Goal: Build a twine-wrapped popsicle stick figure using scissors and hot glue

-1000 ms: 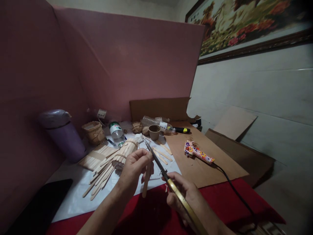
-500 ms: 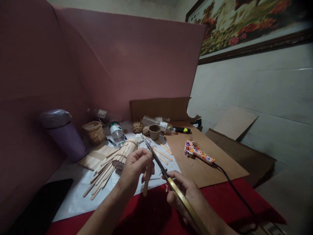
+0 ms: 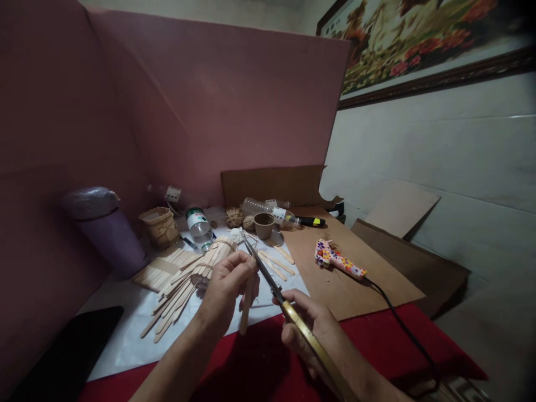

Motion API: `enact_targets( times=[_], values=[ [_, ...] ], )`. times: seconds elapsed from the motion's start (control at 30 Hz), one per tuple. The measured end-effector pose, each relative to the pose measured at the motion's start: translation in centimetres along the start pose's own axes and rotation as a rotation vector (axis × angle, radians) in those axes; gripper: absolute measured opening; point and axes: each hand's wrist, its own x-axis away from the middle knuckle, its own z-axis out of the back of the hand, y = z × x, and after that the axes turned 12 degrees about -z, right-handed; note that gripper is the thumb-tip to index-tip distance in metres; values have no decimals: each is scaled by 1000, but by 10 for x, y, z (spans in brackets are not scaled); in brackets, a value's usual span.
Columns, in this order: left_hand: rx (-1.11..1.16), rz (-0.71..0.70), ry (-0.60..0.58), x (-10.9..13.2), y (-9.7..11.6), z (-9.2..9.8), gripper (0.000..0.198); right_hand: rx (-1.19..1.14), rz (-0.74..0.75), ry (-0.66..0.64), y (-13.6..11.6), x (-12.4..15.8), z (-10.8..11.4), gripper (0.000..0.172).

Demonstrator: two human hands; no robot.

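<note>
A wooden craft stick (image 3: pixel 246 310) hangs down from my left hand (image 3: pixel 235 279), pinched between thumb and fingers near its upper end. My right hand (image 3: pixel 314 335) is closed around the gold handles of a pair of scissors (image 3: pixel 268 274). The dark blades point up and away, right beside my left fingertips at the stick's top; whether they touch the stick I cannot tell. Behind my left hand lies a bottle covered with craft sticks (image 3: pixel 215 257), with loose craft sticks (image 3: pixel 173 312) fanned out next to it.
A flowered glue gun (image 3: pixel 339 261) with a black cord lies on a cardboard sheet (image 3: pixel 301 240) at the right. Behind are a small brown cup (image 3: pixel 264 226), plastic bottles (image 3: pixel 199 226), a woven basket (image 3: pixel 160 226) and a purple tumbler (image 3: pixel 111 237). A black tablet-like slab (image 3: pixel 75 346) lies front left.
My left hand and the craft stick have shifted slightly left, and the scissor tips have moved a little up and left. Both hands keep their hold.
</note>
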Motion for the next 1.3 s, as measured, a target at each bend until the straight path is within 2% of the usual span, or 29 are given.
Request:
enact_targets(
  times=[0.23, 0.7, 0.93, 1.13, 1.3],
  values=[
    [9, 3, 22, -1, 0, 0, 22, -19, -36, -11, -1, -1, 0, 69],
    [-16, 5, 13, 0, 1, 0, 23, -76, 9, -9, 0, -2, -3, 69],
    [-26, -4, 7, -1, -1, 0, 24, -72, 47, -31, 0, -5, -2, 63],
    [-27, -9, 15, 0, -1, 0, 25, -85, 89, 23, 4, -8, -3, 65],
    [-31, -8, 18, 0, -1, 1, 25, -115, 91, -12, 9, -10, -3, 63]
  ],
)
